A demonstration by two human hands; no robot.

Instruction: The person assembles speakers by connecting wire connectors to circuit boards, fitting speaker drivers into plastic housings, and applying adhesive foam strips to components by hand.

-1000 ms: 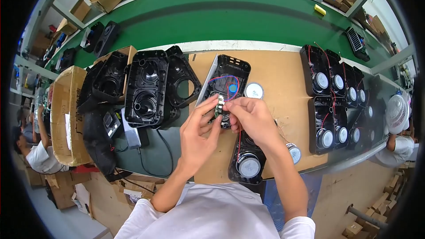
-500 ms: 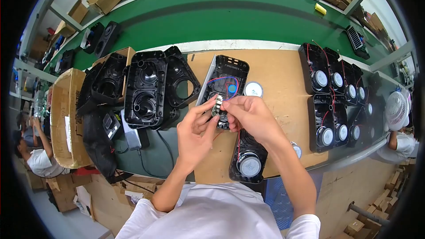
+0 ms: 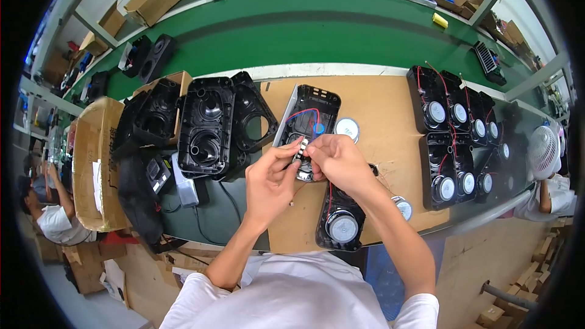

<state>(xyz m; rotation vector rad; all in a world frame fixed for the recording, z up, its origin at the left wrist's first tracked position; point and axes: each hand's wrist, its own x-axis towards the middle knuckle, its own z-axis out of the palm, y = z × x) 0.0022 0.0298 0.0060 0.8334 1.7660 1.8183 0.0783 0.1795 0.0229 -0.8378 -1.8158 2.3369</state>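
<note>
A small circuit board (image 3: 301,150) is pinched between the thumb and fingers of my left hand (image 3: 268,178). The closed fingertips of my right hand (image 3: 342,162) grip its right edge; any small part between them is hidden. Just beyond and below the hands lies an open black speaker housing (image 3: 322,100), with red and blue wires and a blue round part (image 3: 319,128) inside. A loose round speaker (image 3: 347,129) sits to its right. Nearer me, partly under my right forearm, another black housing holds a speaker (image 3: 342,228).
Black housings (image 3: 206,128) and a cardboard box (image 3: 97,164) stand on the left. Several housings with speakers (image 3: 440,189) are grouped on the right, near a white fan (image 3: 544,152). Beyond runs a green surface (image 3: 274,39). Other people (image 3: 61,222) sit at the sides.
The view has shifted slightly, so the bench appears lower. Both hands still hold the circuit board, which has turned a little between the fingers.
</note>
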